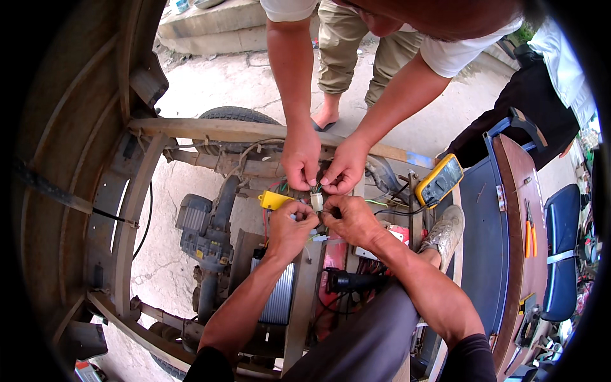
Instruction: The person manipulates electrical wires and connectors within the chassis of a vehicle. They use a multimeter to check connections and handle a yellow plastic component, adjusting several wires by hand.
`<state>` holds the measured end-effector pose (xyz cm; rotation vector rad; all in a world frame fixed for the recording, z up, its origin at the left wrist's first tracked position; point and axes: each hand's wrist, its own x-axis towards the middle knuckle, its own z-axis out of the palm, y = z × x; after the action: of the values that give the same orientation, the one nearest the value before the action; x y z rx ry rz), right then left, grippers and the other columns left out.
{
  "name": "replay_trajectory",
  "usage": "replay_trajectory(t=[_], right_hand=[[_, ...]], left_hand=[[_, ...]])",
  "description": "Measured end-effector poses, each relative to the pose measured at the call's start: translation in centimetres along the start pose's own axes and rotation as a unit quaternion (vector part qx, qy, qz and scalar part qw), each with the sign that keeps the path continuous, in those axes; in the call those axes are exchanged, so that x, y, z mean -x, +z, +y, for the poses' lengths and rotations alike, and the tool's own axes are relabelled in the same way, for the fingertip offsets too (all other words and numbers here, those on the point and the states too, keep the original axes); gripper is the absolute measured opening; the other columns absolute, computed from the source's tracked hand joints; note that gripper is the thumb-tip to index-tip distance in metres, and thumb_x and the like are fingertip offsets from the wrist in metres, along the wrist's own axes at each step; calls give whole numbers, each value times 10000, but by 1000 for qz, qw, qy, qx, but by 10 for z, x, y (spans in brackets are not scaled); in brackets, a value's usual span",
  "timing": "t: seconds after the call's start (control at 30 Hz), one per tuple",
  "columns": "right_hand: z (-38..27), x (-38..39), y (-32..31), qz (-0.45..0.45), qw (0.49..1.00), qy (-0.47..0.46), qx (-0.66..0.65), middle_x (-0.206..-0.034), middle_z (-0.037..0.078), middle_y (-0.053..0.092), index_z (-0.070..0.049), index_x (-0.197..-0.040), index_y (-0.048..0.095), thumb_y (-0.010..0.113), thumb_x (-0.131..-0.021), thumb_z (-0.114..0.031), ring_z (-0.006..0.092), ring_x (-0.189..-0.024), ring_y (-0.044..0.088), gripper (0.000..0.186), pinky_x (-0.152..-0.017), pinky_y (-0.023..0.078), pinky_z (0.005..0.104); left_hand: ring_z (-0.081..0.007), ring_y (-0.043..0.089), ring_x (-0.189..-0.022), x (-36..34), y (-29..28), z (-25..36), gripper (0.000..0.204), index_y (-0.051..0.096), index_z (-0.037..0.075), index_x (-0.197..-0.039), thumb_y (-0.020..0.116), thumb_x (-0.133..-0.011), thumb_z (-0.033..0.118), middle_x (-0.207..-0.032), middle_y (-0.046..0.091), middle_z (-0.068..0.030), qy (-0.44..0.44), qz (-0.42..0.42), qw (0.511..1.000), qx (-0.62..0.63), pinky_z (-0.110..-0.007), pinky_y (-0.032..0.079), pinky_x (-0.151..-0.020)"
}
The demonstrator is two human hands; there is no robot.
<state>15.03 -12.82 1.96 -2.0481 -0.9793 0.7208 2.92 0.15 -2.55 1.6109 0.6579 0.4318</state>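
Observation:
A white plug connector (317, 202) with thin wires sits in the middle of an open vehicle frame. My left hand (291, 226) is closed in a pinch just below its near end, on the left. From the right, my right hand (354, 220) pinches close against the connector's near end. What lies between my fingertips is mostly hidden. Opposite me, a co-worker's two hands (302, 160) pinch dark and green wires at the connector's far end. A yellow box-shaped part (275, 200) is just beyond my left hand, and small pale connectors (318, 237) lie below my fingers.
A finned metal unit (278, 294) sits beneath my left forearm. The motor and axle (205, 232) are farther left. At right are a yellow multimeter (439, 181), a shoe (444, 234) on the frame, and orange-handled pliers (530, 237) on a brown panel (519, 191). Another person stands far right.

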Motion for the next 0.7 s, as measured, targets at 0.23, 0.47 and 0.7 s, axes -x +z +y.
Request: replay_trajectory(t=[0.23,0.47,0.7], right_hand=[[-7,-1,-1,-4,1000,-16,26,-799,231,682,33,-892,642,678,-809,-127,402,-783,683,184,-728,531,458],[-6,-3,3,-19,999,-14,48,-804,239,676,36,-922,619,676,-818,-127,409,-790,677,201,-730,527,461],[-12,-3,-1,-54,998,1,-14,-742,195,664,37,-872,613,678,-817,-121,309,-677,660,180,-665,521,406]], left_hand=[[-36,530,-683,-7,-9,-8,53,710,-5,-825,721,-812,45,-733,625,32,-82,-30,992,94,-219,417,-616],[-10,463,-600,-7,-19,13,35,709,55,-856,694,-838,81,-744,607,63,-139,-61,978,146,-195,348,-550],[-30,421,-576,-15,-28,9,128,629,79,-760,633,-882,116,-672,524,60,-163,-137,975,61,-225,310,-537]])
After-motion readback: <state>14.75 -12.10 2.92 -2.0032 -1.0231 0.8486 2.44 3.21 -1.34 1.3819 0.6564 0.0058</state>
